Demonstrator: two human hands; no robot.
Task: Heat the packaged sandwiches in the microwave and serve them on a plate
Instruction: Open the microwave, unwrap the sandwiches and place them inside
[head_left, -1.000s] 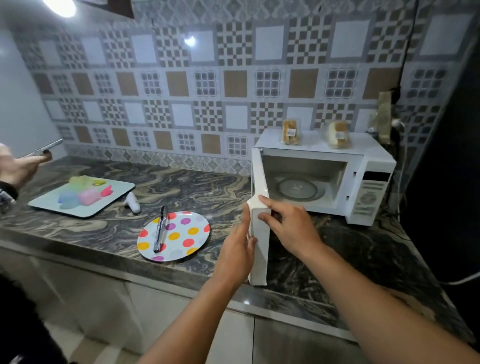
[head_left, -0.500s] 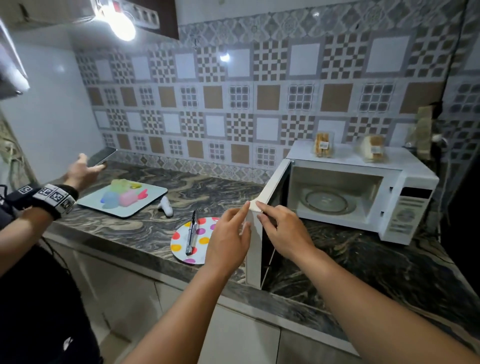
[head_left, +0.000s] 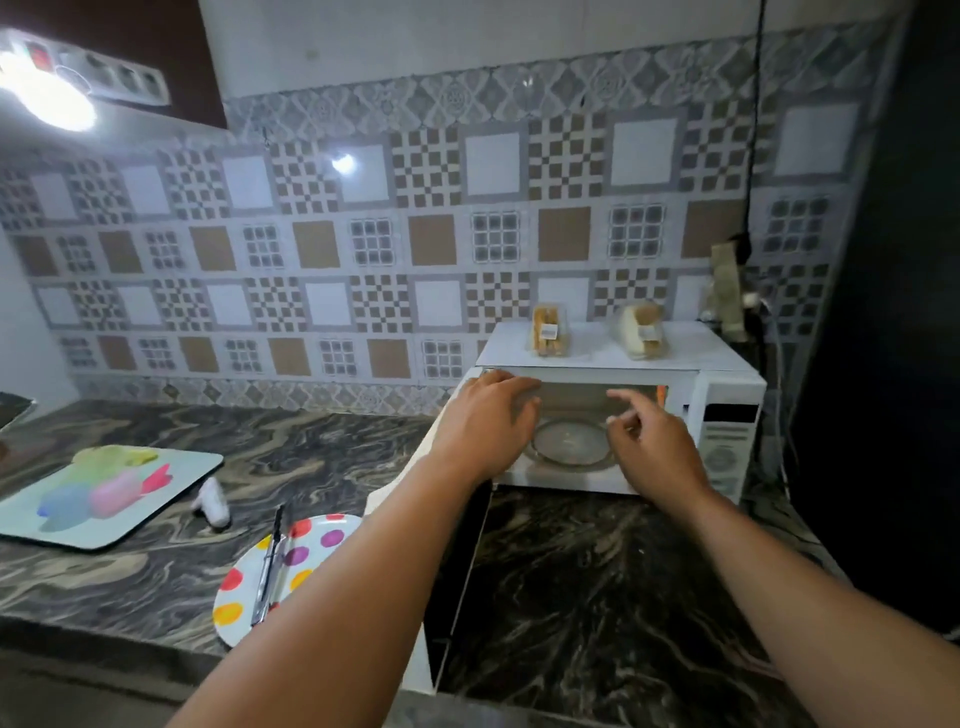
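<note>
Head view: a white microwave (head_left: 613, 358) stands on a dark marbled counter (head_left: 597, 597) against a tiled wall, its door (head_left: 457, 571) swung wide toward the camera on the left hinge, so that the cavity and the glass turntable (head_left: 571, 441) inside it are exposed. Two packaged sandwiches sit on top of the microwave, well apart from each other: a brown one (head_left: 549, 330) toward the left and a pale one (head_left: 640, 330) toward the right, each with a small label facing forward. Both bare hands are raised in front of the cavity opening and hold nothing. The left hand (head_left: 488, 428) has its fingers extended and relaxed, at the upper left corner of the opening; whether it touches the frame cannot be told. The right hand (head_left: 657, 449) is before the right half of the opening, fingers loosely spread and slightly bent. Left of the microwave, beside the open door, a polka-dot plate (head_left: 306, 551) lies on the counter with a pen (head_left: 270, 566) across it. Farther left of the microwave lie a small white object (head_left: 213, 501) and a pale tray (head_left: 156, 499) carrying blurred coloured shapes.
</note>
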